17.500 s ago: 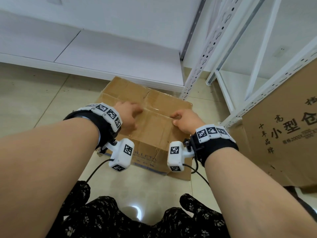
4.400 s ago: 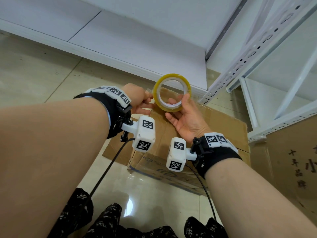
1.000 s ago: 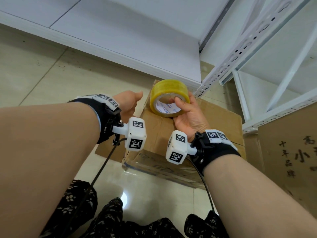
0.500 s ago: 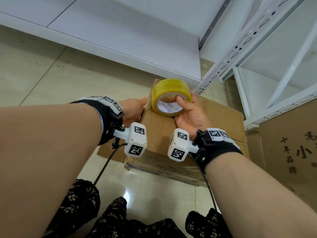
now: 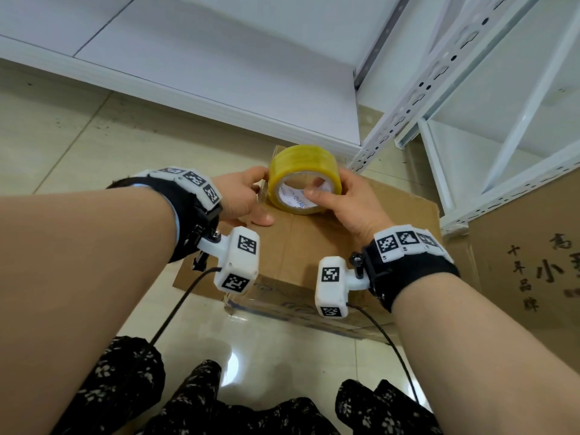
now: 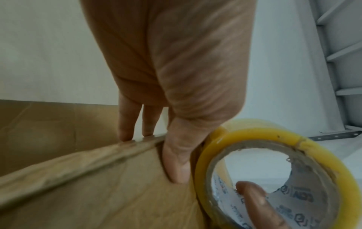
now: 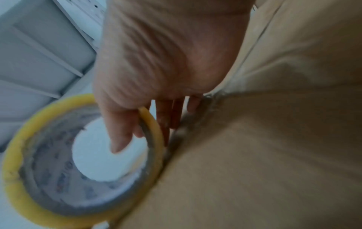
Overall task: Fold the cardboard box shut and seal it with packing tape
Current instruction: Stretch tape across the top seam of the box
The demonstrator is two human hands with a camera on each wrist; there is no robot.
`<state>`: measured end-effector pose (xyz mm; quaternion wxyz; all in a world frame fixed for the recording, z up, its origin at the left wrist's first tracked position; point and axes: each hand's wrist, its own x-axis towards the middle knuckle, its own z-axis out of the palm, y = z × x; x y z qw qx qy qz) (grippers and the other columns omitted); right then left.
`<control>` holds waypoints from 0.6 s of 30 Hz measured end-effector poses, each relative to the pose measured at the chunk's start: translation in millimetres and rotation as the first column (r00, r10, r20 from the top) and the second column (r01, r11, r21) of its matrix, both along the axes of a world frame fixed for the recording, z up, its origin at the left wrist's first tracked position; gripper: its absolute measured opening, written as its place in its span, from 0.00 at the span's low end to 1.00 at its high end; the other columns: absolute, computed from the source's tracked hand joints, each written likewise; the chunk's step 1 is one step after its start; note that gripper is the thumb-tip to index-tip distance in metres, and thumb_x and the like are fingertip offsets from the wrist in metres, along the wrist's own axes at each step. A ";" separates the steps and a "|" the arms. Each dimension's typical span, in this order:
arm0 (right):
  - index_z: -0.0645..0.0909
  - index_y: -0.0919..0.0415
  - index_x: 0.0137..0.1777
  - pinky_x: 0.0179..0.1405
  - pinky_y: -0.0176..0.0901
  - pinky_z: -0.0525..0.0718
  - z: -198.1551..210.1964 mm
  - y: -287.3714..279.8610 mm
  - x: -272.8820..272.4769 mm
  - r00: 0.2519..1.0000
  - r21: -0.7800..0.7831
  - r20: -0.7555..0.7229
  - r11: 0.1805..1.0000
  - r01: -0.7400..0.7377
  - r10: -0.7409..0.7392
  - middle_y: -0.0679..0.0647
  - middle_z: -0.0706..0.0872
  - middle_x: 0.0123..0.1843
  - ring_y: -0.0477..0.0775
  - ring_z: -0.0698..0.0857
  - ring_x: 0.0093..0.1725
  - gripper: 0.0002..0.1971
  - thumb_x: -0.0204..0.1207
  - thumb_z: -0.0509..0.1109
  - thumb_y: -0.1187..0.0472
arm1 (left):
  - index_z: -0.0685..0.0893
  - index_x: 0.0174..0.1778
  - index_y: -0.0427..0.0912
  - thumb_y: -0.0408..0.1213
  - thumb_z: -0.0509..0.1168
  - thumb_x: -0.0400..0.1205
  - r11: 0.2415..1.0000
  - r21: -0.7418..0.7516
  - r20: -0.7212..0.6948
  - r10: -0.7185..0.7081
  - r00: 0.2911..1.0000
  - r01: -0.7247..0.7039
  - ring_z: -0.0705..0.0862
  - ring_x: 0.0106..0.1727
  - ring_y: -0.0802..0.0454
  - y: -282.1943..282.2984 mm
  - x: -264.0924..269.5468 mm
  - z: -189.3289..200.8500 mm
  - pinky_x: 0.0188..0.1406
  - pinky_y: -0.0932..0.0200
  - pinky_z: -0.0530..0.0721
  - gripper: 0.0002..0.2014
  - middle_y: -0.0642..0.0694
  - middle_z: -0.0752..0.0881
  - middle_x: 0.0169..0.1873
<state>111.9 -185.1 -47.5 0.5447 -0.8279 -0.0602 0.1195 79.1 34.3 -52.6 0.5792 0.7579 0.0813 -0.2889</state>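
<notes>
Here the right hand (image 5: 351, 202) holds the tape roll (image 5: 303, 177) at the far edge of the cardboard box (image 5: 314, 255) on the floor; the left hand (image 5: 241, 196) pinches that edge. Loose tape may wrinkle or peel.

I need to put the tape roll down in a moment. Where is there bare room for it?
Free: the box top nearer the person than the tape roll, between the wrists, and the floor tiles left of the box. Crowded: the box's far edge, where the left hand and right hand meet the roll.
</notes>
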 end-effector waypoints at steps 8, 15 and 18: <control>0.87 0.45 0.55 0.67 0.56 0.82 -12.5 38.5 -6.9 0.995 0.083 0.054 0.994 0.075 -0.080 0.45 0.91 0.53 0.48 0.87 0.58 0.12 0.71 0.76 0.51 | 0.78 0.68 0.63 0.23 0.72 0.74 0.995 0.014 0.014 0.101 0.995 -0.101 0.86 0.59 0.42 26.6 -2.6 -4.0 0.52 0.37 0.87 0.33 0.47 0.80 0.67; 0.85 0.44 0.62 0.67 0.51 0.81 -12.0 79.2 -7.4 0.999 0.116 -0.001 0.992 0.048 -0.048 0.42 0.90 0.56 0.44 0.86 0.60 0.18 0.72 0.77 0.47 | 0.82 0.62 0.61 0.19 0.69 0.74 0.979 0.059 0.052 0.191 0.980 -0.194 0.84 0.62 0.45 59.7 -7.7 2.9 0.60 0.37 0.84 0.31 0.49 0.84 0.63; 0.85 0.47 0.58 0.61 0.50 0.85 -9.2 83.0 -7.7 0.999 0.084 -0.011 0.996 0.043 -0.042 0.43 0.91 0.53 0.46 0.88 0.55 0.18 0.69 0.80 0.46 | 0.78 0.65 0.62 0.23 0.74 0.72 0.979 0.050 0.033 0.195 0.980 -0.197 0.83 0.61 0.46 59.6 -11.2 2.5 0.60 0.39 0.84 0.33 0.49 0.83 0.61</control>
